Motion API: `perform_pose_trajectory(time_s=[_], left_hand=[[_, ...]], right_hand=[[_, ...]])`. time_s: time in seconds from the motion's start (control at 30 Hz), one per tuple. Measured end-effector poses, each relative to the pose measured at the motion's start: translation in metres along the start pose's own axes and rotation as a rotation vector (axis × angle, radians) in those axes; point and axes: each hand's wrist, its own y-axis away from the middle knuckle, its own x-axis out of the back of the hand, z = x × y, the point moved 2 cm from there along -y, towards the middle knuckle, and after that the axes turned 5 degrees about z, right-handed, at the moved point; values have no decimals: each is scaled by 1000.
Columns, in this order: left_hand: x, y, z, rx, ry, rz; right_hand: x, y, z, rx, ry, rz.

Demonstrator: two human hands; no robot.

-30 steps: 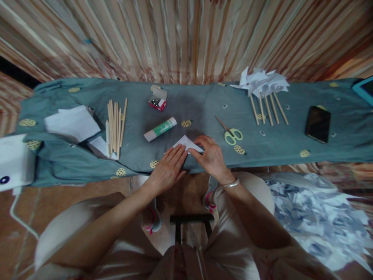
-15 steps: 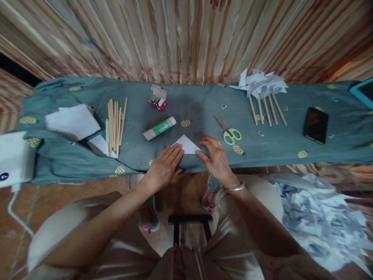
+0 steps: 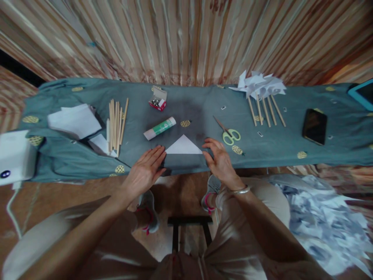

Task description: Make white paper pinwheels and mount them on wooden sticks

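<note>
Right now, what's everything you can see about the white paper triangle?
The white paper triangle is plain, with straight edges. It lies flat on the blue-green cloth, its peak pointing away, its long edge on the near side. The left hand is at its left corner, the right hand at its right; I can't tell if they touch.

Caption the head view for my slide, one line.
Left hand and right hand at opposite corners of a white paper triangle, glue stick and scissors nearby.

A blue-framed device [image 3: 356, 94] is cut off at right, a white appliance [image 3: 16, 153] at left. Pieces [image 3: 156, 102] in the red box [image 3: 162, 106] are too small to identify.
</note>
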Motion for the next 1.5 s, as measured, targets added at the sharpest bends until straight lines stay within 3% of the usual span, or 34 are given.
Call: perform_pose_trajectory(time_s=[0.23, 0.4, 0.6, 0.83, 1.1, 1.3, 1.5], left_hand=[[4, -6, -5, 9, 61, 129], [1, -23, -1, -9, 76, 172], [-9, -41, 3, 12, 66, 125], [-12, -55, 8, 45, 50, 147], [-9, -72, 21, -25, 15, 199], [-3, -76, 35, -155, 1, 210], [-3, -71, 25, -190, -68, 187]], right_hand=[[7, -3, -6, -26, -91, 73], [-1, -12, -15, -42, -106, 27], [-15, -22, -18, -40, -73, -7], [-9, -22, -16, -80, -290, -3], [-2, -20, -20, -143, -356, -136], [3, -19, -13, -199, -345, -67], [5, -14, -6, -123, -286, -76]])
